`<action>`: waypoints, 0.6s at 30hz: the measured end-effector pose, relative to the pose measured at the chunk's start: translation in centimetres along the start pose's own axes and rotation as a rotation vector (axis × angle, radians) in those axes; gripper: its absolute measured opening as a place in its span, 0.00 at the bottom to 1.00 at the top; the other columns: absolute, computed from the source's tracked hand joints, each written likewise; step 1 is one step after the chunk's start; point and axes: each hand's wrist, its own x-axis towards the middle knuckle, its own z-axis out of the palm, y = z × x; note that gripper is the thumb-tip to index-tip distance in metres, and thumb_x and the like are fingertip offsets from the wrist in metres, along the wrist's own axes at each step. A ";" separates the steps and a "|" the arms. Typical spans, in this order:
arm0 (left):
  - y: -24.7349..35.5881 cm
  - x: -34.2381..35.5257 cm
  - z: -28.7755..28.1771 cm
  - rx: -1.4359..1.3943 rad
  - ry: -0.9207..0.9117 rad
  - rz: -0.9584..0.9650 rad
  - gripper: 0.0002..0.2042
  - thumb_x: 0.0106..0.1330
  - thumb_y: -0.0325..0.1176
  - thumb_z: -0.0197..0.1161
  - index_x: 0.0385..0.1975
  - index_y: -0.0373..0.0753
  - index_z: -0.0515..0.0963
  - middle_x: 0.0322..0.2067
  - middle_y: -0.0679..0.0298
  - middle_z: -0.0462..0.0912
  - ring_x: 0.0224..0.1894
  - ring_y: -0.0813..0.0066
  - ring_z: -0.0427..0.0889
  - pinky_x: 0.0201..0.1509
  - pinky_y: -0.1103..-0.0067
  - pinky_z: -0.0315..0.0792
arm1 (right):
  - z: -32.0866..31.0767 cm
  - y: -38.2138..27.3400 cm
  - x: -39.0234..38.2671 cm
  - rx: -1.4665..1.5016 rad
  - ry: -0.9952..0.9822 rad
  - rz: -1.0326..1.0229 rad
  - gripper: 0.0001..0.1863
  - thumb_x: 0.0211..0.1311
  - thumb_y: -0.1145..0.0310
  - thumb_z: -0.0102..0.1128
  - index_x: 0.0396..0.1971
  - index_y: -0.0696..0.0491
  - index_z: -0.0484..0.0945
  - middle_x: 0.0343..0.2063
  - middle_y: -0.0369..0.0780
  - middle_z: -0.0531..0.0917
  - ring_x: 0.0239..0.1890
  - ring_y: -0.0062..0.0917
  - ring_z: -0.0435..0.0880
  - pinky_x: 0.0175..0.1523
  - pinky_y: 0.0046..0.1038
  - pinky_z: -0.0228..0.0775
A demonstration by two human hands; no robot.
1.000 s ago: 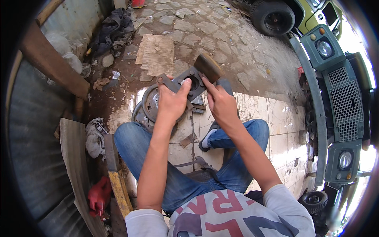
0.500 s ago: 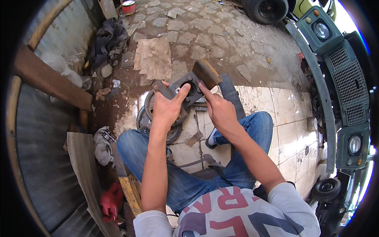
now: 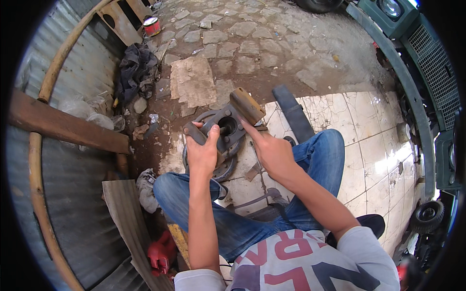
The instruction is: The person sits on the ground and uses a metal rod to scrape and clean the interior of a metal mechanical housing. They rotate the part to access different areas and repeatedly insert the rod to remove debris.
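Between my hands is a dark, heavy metal vehicle part (image 3: 235, 138), with a round opening and bolt heads on its face. A brown, curved block like a brake shoe (image 3: 246, 105) stands at its upper right. My left hand (image 3: 202, 154) grips the left side, thumb laid on the face beside the opening, fingers mostly hidden behind. My right hand (image 3: 273, 153) is at the right side, its index finger stretched against the part below the block; the other fingers are curled and partly hidden. Beneath the part lies a round metal plate (image 3: 227, 169), partly covered.
A dark flat bar-like piece (image 3: 294, 114) lies on the tiles (image 3: 361, 145) at the right. Cardboard (image 3: 192, 81) lies ahead on the ground. At left are a wooden beam (image 3: 73, 123) and corrugated sheet (image 3: 63, 203). A vehicle's bumper (image 3: 405, 92) lines the right.
The head view has shifted, moving the surroundings. The part has tilted and sits slightly lower in the picture. My left thumb has shifted toward the opening's left edge; both hands stay on the part.
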 end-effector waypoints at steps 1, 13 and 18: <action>0.1 -0.2 -0.1 0.019 -0.010 0.002 0.22 0.61 0.42 0.68 0.45 0.37 0.66 0.39 0.59 0.75 0.40 0.72 0.74 0.48 0.76 0.69 | 0.1 0.2 -0.2 0.005 0.019 0.003 0.37 0.55 0.76 0.53 0.68 0.44 0.62 0.25 0.44 0.80 0.22 0.39 0.83 0.26 0.39 0.76; -0.7 -0.9 1.0 0.027 -0.004 0.045 0.21 0.61 0.40 0.69 0.45 0.38 0.66 0.38 0.60 0.75 0.39 0.74 0.73 0.46 0.76 0.69 | 1.3 0.7 0.4 0.091 0.137 0.028 0.37 0.55 0.77 0.54 0.68 0.42 0.62 0.24 0.44 0.80 0.22 0.40 0.83 0.26 0.40 0.75; -0.7 -1.0 1.2 -0.064 -0.079 -0.010 0.22 0.61 0.42 0.68 0.46 0.37 0.66 0.40 0.57 0.74 0.43 0.72 0.73 0.50 0.75 0.69 | 0.2 1.2 -1.3 0.128 0.062 0.083 0.35 0.56 0.77 0.52 0.67 0.42 0.64 0.22 0.45 0.82 0.23 0.41 0.84 0.28 0.41 0.76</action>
